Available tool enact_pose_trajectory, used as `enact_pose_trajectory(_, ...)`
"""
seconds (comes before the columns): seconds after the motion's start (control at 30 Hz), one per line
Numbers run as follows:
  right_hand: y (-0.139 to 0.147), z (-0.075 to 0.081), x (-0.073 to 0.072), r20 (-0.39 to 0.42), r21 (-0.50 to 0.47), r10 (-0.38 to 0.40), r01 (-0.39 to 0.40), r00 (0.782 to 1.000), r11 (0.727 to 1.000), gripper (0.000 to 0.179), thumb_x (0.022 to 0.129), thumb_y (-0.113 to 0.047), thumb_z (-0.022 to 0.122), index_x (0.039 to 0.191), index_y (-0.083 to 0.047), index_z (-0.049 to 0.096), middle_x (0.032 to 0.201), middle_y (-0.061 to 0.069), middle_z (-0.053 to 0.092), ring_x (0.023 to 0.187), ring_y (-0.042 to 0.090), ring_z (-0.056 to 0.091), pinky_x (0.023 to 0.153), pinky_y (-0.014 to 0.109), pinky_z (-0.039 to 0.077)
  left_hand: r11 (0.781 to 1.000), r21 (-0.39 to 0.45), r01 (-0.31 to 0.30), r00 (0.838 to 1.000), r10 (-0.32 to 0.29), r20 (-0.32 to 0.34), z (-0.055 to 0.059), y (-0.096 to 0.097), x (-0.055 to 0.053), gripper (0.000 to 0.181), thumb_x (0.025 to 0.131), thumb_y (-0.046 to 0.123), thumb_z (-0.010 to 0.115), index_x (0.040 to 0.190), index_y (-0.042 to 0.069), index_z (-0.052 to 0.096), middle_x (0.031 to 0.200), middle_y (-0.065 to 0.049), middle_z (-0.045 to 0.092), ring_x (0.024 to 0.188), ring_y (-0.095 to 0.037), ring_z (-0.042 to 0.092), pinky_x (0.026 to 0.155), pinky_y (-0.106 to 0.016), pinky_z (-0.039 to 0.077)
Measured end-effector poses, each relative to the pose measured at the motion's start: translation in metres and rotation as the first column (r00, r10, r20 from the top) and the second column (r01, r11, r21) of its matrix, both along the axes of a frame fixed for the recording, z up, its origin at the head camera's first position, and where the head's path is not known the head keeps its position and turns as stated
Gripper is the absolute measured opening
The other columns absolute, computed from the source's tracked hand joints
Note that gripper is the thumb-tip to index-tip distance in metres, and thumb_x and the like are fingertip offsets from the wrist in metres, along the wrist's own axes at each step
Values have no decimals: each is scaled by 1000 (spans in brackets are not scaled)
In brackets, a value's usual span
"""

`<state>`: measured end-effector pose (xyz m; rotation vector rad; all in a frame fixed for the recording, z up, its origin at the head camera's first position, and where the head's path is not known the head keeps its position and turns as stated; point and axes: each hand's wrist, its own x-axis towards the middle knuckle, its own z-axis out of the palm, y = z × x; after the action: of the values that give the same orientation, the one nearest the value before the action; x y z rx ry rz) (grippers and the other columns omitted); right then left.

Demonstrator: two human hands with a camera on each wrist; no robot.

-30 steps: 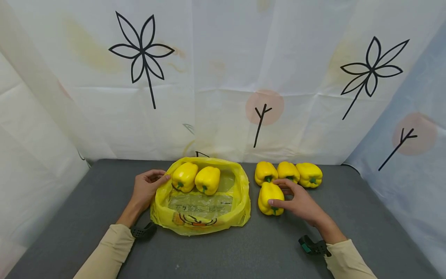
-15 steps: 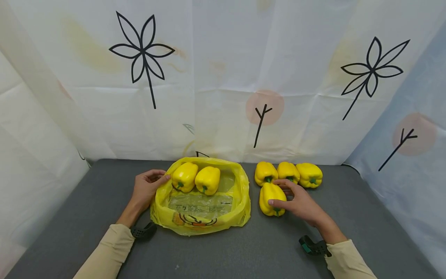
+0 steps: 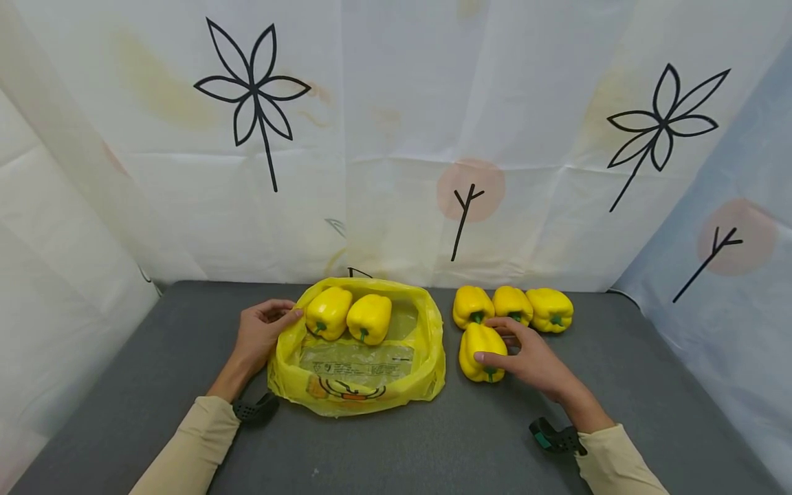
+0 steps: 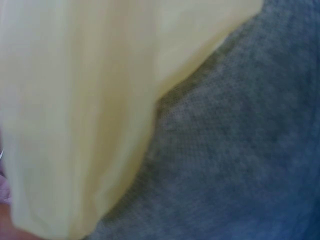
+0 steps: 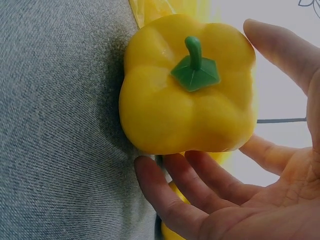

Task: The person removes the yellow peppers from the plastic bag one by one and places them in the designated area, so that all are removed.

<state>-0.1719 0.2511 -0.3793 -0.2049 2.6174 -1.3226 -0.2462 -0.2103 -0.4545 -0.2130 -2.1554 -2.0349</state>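
Note:
On the dark table in the head view lies an open yellow plastic bag [image 3: 359,399]. Inside it, at the back left, are two yellow bell peppers, a left one [image 3: 329,313] and a right one [image 3: 369,317]. My left hand [image 3: 256,337] pinches the bag's left rim between thumb and fingers. To the right of the bag, my right hand [image 3: 529,354] has its thumb and fingers curved round another yellow bell pepper [image 5: 187,110], whose green stem faces the right wrist camera. That pepper seems to rest on the table. The left wrist view shows blurred bag film [image 4: 100,100], with most of the hand hidden.
Behind the right hand stands a row of three yellow bell peppers: left [image 3: 472,306], middle [image 3: 511,304] and right [image 3: 549,309]. A white patterned curtain [image 3: 396,172] borders the table's far edge. Dark grey tabletop [image 3: 396,454] extends in front of the bag.
The pepper at my right hand shifts slightly right and then back left. Both hands, the bag and the other peppers stay practically where they were.

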Motion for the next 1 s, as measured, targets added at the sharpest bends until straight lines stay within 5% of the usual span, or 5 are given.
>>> enact_pose_trajectory(0.47, 1, 3, 3, -9, 6, -31, 31, 999, 1000, 78, 93, -39, 76, 153, -5, 39, 151, 27, 42, 134, 46, 44, 98, 58, 49, 1000, -10, -1, 1000, 1, 7, 0, 0, 0, 33, 94, 10, 75, 116, -13, 66, 87, 4, 70, 76, -10, 67, 66, -24, 60)
enact_pose_trajectory(1.0, -4, 21, 5, -121, -57, -46, 39, 992, 998, 78, 94, -37, 75, 154, -4, 37, 151, 25, 42, 136, 45, 44, 107, 58, 44, 1000, -8, 0, 1000, 0, -10, 1, 1, 0, 34, 95, 12, 75, 114, -15, 65, 86, 4, 71, 75, -11, 67, 65, -24, 59)
